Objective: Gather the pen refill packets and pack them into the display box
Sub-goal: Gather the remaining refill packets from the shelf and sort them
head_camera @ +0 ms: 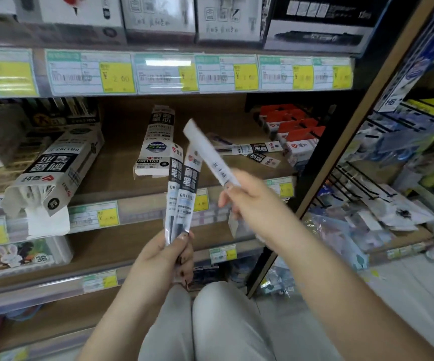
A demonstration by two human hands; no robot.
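My left hand point(167, 256) grips two pen refill packets point(183, 188) by their lower ends, fanned upright in front of the shelf. My right hand point(244, 196) pinches a third packet point(206, 151), white back side up, slanting up to the left. Two more packets point(252, 149) lie flat on the wooden shelf point(117, 162) behind. A white display box point(156, 144) stands in the middle of that shelf. At the left, a larger open box point(54, 170) of the same brand lies tipped over the shelf edge.
Red-topped boxes point(292, 131) stand at the shelf's right. Price labels point(93, 217) line the shelf edges. A case with a rabbit picture point(20, 252) sits on the lower shelf. A hook rack with hanging packets point(382, 204) is on the right. My knees point(210, 321) are below.
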